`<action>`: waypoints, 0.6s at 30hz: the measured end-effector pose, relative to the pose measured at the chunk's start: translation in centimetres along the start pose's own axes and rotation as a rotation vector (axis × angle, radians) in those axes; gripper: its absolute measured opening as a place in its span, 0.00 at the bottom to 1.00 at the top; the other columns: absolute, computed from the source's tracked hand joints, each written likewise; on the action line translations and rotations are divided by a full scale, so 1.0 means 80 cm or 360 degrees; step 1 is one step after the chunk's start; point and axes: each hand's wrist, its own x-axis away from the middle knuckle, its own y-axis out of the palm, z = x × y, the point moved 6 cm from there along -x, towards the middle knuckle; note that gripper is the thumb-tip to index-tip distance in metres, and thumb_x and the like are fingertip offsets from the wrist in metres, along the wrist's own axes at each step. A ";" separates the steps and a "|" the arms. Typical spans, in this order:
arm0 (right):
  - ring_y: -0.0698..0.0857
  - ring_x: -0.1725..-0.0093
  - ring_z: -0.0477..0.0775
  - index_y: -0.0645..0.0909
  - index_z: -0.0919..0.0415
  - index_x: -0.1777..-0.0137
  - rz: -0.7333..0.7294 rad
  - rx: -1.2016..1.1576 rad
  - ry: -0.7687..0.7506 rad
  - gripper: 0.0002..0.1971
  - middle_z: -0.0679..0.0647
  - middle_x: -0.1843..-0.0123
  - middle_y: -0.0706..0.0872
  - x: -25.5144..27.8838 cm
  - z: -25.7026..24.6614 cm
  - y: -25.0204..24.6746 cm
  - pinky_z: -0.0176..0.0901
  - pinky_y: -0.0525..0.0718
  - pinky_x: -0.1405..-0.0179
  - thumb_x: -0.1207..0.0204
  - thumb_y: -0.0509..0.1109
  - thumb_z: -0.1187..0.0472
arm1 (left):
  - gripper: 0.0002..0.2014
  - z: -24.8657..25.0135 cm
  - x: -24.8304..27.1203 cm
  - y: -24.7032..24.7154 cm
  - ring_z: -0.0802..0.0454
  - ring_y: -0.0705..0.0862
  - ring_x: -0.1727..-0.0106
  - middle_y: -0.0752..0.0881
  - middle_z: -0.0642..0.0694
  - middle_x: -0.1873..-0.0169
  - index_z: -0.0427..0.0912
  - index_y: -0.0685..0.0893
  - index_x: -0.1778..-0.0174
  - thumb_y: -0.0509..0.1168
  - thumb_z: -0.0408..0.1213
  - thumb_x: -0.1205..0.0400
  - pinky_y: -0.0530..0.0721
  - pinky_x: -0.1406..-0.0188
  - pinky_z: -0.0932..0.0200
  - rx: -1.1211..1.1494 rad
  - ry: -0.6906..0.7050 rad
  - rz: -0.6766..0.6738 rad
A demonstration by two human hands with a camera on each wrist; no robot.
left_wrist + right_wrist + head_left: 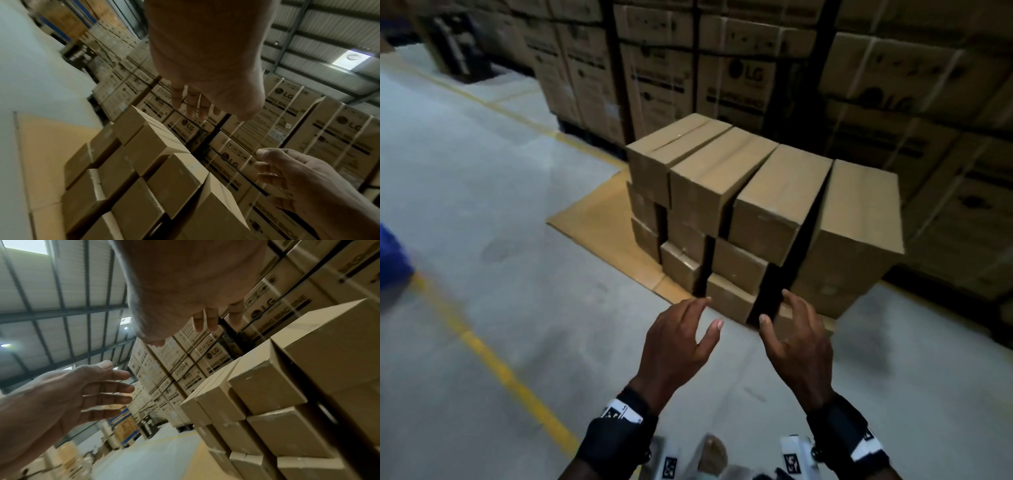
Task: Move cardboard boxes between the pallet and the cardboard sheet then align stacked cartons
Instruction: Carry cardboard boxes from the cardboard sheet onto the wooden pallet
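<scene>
Plain brown cartons (763,205) stand stacked three high in several columns on a flat cardboard sheet (599,216) on the floor. Dark gaps run between the columns and the top cartons sit unevenly. My left hand (681,339) and right hand (798,335) hover side by side in front of the stack, short of the bottom cartons, fingers spread and holding nothing. The left wrist view shows the stack (164,170) below my left hand's fingers (191,104), with my right hand (292,175) beside it. In the right wrist view the cartons (277,386) fill the right side.
Tall walls of strapped appliance cartons (739,78) rise right behind and to the right of the stack. Grey concrete floor (482,205) with yellow lines (493,363) spreads to the left. A blue object (390,260) sits at the left edge.
</scene>
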 end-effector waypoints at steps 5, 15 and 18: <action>0.86 0.39 0.61 0.80 0.60 0.28 0.0158 0.0097 0.0130 0.28 0.57 0.36 0.86 -0.081 0.085 -0.026 0.52 0.87 0.46 0.24 0.68 0.45 | 0.20 0.052 -0.119 0.080 0.52 0.86 0.45 0.89 0.48 0.45 0.43 0.86 0.35 0.65 0.53 0.16 0.84 0.50 0.59 0.0110 0.0189 -0.0092; 0.84 0.37 0.60 0.79 0.60 0.27 0.0341 0.0237 0.0408 0.28 0.58 0.35 0.85 -0.202 0.247 -0.060 0.54 0.86 0.44 0.24 0.71 0.47 | 0.23 0.136 -0.309 0.245 0.50 0.87 0.41 0.89 0.47 0.41 0.42 0.84 0.31 0.61 0.54 0.13 0.86 0.45 0.52 0.0230 0.0526 -0.0433; 0.84 0.35 0.60 0.77 0.59 0.25 0.0300 0.0268 0.0479 0.29 0.58 0.33 0.84 -0.250 0.313 -0.054 0.55 0.87 0.43 0.23 0.70 0.45 | 0.25 0.148 -0.369 0.309 0.50 0.87 0.42 0.88 0.46 0.39 0.42 0.83 0.30 0.58 0.57 0.13 0.87 0.47 0.51 0.0290 0.0501 -0.0490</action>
